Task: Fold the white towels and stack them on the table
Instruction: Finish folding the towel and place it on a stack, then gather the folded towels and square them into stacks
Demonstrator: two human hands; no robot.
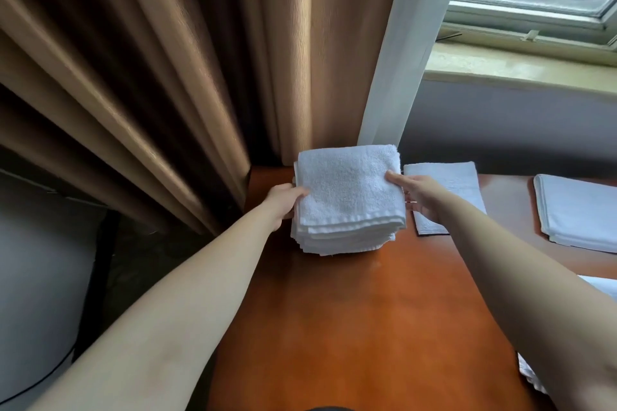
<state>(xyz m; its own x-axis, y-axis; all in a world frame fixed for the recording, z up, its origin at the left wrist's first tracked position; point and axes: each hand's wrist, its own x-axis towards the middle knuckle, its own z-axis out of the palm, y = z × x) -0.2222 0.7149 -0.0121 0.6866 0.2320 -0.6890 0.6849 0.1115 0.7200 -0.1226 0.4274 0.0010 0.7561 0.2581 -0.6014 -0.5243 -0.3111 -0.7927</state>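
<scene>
Head view, single frame. A stack of folded white towels [347,207] is seen at the far left corner of the tabletop [350,320], at roughly 12 o'clock from the wearer, just in front of the brown curtain [160,70] and the sheer white curtain [400,53].

Left hand [283,202]: placed against the stack's left flank at 9 o'clock, thumb laid over the top edge, remaining fingers hidden behind the pile; a grip on the stack is inferred. Right hand [417,197]: placed against the right flank at 3 o'clock, thumb on top, fingers curled along the side. The stack is thus bracketed between both hands, neither plainly nearer.

Key relation: the stack is nearly square, with its layered fold edges turned toward the wearer at 6 o'clock. These edges are slightly stepped, the lower layers protruding a little forward and to the right. The next move is judged to be a squeezing or squaring of the pile from both sides.

Appearance: terry pile, white, many layers, top towel flat and smooth, hem band visible along the near edge.

Other items noted: a flat folded towel [444,190] just beside the stack at 3 o'clock, partly under the right hand; a larger folded towel [581,210] further right; more white cloth at the right frame edge, cropped.
</scene>
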